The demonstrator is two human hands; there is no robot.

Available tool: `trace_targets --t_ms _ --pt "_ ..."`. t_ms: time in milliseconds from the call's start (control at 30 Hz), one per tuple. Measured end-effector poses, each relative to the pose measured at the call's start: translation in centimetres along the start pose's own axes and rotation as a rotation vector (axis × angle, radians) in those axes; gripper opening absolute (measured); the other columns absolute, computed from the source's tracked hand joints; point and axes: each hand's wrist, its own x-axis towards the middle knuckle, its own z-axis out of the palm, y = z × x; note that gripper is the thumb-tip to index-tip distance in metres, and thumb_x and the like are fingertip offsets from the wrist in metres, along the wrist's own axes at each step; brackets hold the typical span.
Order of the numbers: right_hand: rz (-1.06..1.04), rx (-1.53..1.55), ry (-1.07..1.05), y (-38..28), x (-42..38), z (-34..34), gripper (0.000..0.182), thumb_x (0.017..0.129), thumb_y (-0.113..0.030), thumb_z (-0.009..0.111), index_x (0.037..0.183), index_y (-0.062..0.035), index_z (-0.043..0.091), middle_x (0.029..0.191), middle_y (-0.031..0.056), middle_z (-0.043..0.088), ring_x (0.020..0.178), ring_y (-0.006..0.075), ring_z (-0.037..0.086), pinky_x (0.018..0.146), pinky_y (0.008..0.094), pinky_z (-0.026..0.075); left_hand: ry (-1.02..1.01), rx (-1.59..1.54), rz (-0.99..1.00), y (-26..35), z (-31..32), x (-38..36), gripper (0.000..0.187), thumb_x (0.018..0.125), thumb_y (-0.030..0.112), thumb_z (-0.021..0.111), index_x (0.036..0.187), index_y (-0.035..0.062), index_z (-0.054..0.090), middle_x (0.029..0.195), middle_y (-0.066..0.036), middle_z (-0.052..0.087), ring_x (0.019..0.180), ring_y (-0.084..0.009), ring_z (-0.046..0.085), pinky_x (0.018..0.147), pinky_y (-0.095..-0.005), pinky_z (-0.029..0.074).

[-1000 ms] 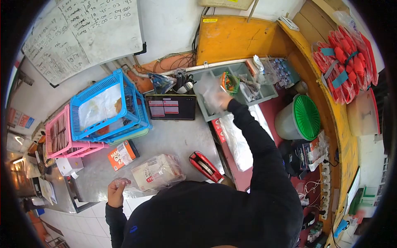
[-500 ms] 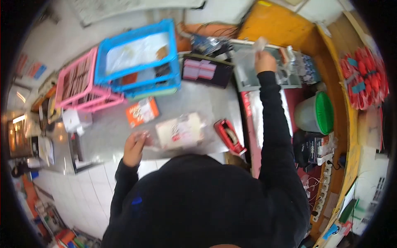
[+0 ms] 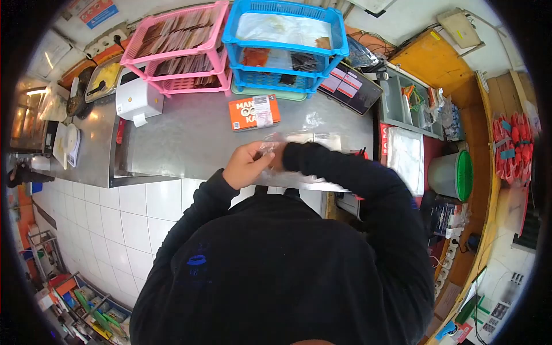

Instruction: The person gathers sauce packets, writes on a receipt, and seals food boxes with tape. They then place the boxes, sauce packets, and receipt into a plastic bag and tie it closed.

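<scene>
My left hand (image 3: 247, 165) is closed on a crinkled clear plastic bag (image 3: 268, 146) above the front part of the steel table. Against it, my right hand (image 3: 278, 157) meets the bag; its fingers are hidden behind the left hand and the sleeve. Under my right forearm lies a pale flat package (image 3: 329, 140), mostly covered. Just beyond my hands sits an orange box (image 3: 253, 112) with a white label. Past the right forearm only a bit of the red tape dispenser (image 3: 361, 153) shows.
Pink tiered baskets (image 3: 183, 81) and blue ones (image 3: 282, 45) stand at the back. A white label printer (image 3: 138, 99) is left, a tablet (image 3: 351, 89) right of the baskets. Beyond it is a grey divided tray (image 3: 397, 118). A green-rimmed bucket (image 3: 445, 177) stands far right.
My right hand has come back from the grey tray to my left hand, its forearm now across the pale package. The view has shifted, and my left hand appears nearer the middle.
</scene>
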Motion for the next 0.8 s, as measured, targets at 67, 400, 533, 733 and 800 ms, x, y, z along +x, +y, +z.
trace_targets --t_ms 67,400,533,733,800 --pt "-0.103 0.239 -0.038 -1.5 -5.5 -7.2 0.036 0.082 -0.037 0.053 0.101 -0.0079 0.060 0.104 0.0164 0.059 0.100 0.0346 0.055 0.088 0.0431 0.040 0.046 0.359 0.017 1.9 -1.7 -1.1 0.022 0.085 0.007 0.055 0.106 0.0034 0.060 0.082 -0.002 0.058 0.071 -0.0089 0.051 0.065 -0.0235 0.041" --pt "-0.096 -0.383 0.387 -7.2 -18.5 -12.3 0.020 0.065 -0.016 0.065 0.082 -0.0082 0.057 0.087 0.0047 0.052 0.089 0.0221 0.053 0.073 0.0326 0.042 0.039 1.013 0.816 5.1 -4.8 -1.5 0.014 0.074 0.003 0.060 0.088 0.0030 0.063 0.078 -0.011 0.054 0.068 -0.0262 0.057 0.058 -0.0335 0.045" --pt "0.155 0.269 0.784 -7.4 -13.8 -9.3 0.021 0.065 -0.011 0.069 0.082 -0.0067 0.057 0.075 0.0051 0.054 0.074 0.0216 0.055 0.061 0.0313 0.045 -0.117 0.745 0.627 3.8 -1.0 0.9 0.015 0.074 0.000 0.061 0.089 0.0031 0.061 0.078 -0.010 0.055 0.071 -0.0247 0.059 0.061 -0.0322 0.046" --pt "0.312 1.070 0.657 -5.4 -11.8 -6.0 0.018 0.068 -0.008 0.070 0.083 -0.0036 0.062 0.063 0.0068 0.058 0.059 0.0154 0.056 0.057 0.0274 0.045 -0.388 0.128 0.328 2.0 -1.2 2.1 0.042 0.073 0.019 0.072 0.104 -0.0028 0.054 0.109 -0.017 0.054 0.110 -0.0263 0.051 0.091 -0.0360 0.042" --pt "0.237 1.006 0.706 -6.0 -12.3 -5.4 0.012 0.070 -0.003 0.068 0.081 -0.0020 0.063 0.065 0.0024 0.058 0.060 0.0080 0.052 0.057 0.0242 0.044 -0.307 0.773 0.479 0.8 -4.4 1.9 0.057 0.067 0.029 0.075 0.109 -0.0013 0.052 0.120 -0.018 0.047 0.118 -0.0295 0.042 0.098 -0.0411 0.034"
